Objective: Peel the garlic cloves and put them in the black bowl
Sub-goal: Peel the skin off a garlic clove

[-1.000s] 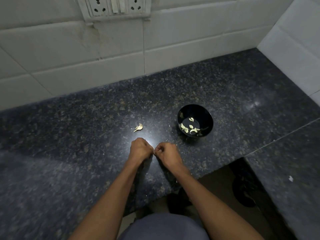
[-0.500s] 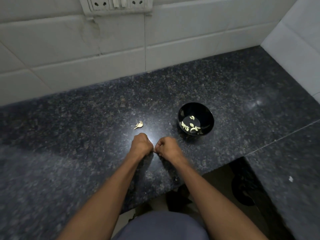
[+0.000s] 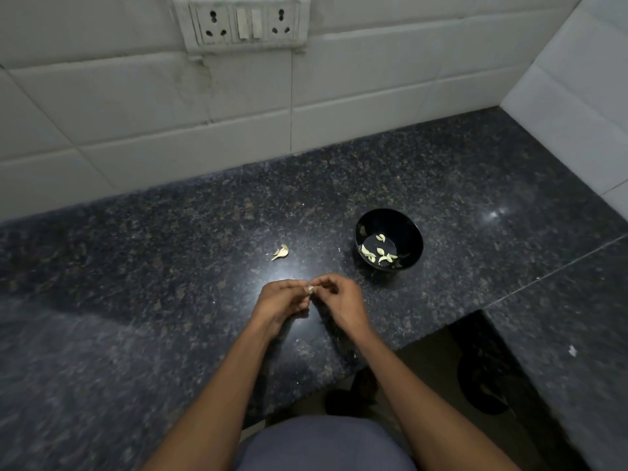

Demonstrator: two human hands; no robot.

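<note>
Hands lifted and uncurled from fists since earlier: left hand (image 3: 283,300) and right hand (image 3: 339,300) both pinched one garlic clove (image 3: 310,289), mid-peel. Black bowl (image 3: 412,232) held several peeled cloves (image 3: 377,253); a garlic piece (image 3: 280,252) remained on counter (image 3: 136,283).

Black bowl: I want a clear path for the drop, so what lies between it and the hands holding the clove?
Only bare counter in the head view, between bowl and clove.

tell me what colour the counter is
Dark speckled granite, counter, seen in the head view.
</note>
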